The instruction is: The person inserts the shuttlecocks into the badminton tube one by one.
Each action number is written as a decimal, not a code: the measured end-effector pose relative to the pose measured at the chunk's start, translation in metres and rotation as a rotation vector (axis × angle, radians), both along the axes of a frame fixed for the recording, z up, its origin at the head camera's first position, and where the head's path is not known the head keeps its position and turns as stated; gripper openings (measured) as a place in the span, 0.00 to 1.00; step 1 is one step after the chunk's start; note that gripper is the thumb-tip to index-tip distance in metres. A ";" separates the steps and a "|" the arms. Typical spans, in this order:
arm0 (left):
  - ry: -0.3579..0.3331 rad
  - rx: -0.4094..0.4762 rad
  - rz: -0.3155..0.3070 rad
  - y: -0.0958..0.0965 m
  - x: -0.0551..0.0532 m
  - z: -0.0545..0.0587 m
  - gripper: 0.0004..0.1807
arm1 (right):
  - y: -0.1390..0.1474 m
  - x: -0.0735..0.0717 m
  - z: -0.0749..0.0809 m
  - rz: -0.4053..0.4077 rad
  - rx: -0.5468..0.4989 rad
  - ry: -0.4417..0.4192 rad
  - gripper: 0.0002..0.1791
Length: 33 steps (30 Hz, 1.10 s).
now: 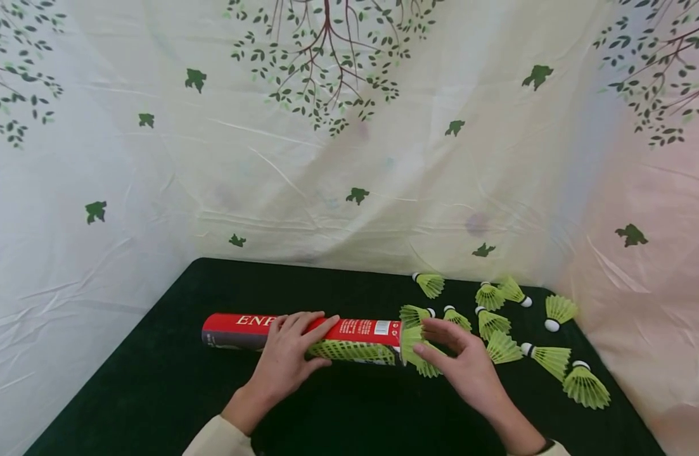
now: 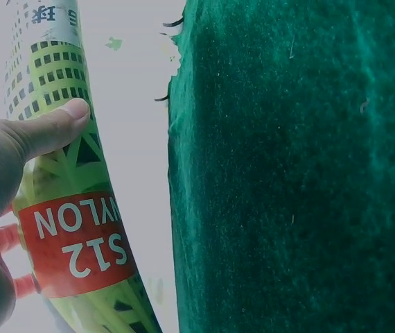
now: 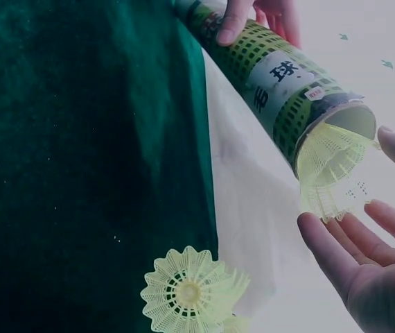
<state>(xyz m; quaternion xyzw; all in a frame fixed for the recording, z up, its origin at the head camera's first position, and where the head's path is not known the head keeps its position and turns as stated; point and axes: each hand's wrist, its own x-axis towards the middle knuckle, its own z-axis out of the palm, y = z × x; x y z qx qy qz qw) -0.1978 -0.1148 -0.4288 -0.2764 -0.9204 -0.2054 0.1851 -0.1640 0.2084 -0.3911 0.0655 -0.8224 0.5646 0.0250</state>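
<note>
A long red, grey and green shuttlecock tube (image 1: 235, 332) lies sideways over the dark green table. My left hand (image 1: 289, 354) grips it around the middle; in the left wrist view the thumb (image 2: 62, 125) crosses its patterned side. The tube's mouth faces right, toward my right hand (image 1: 466, 364). A yellow-green shuttlecock (image 3: 332, 156) sits partly inside that mouth, its skirt outward. Thumb and fingertips of my right hand hold the skirt's rim from opposite sides. The shuttlecock's head is hidden inside the tube.
Several loose yellow-green shuttlecocks with white heads lie on the right side of the table (image 1: 127, 386), among them one near the right edge (image 1: 585, 386) and one at the back (image 1: 430, 285). A pale curtain (image 1: 303, 209) with leaf prints hangs behind and around the table.
</note>
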 end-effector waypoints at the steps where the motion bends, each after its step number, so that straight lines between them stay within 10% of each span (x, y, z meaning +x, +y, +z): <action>1: -0.001 0.001 -0.002 0.001 0.000 0.000 0.53 | 0.000 0.000 0.000 0.002 -0.004 0.000 0.30; 33: 0.015 0.021 -0.019 0.003 -0.002 -0.002 0.53 | -0.015 0.001 -0.003 0.034 -0.169 -0.062 0.29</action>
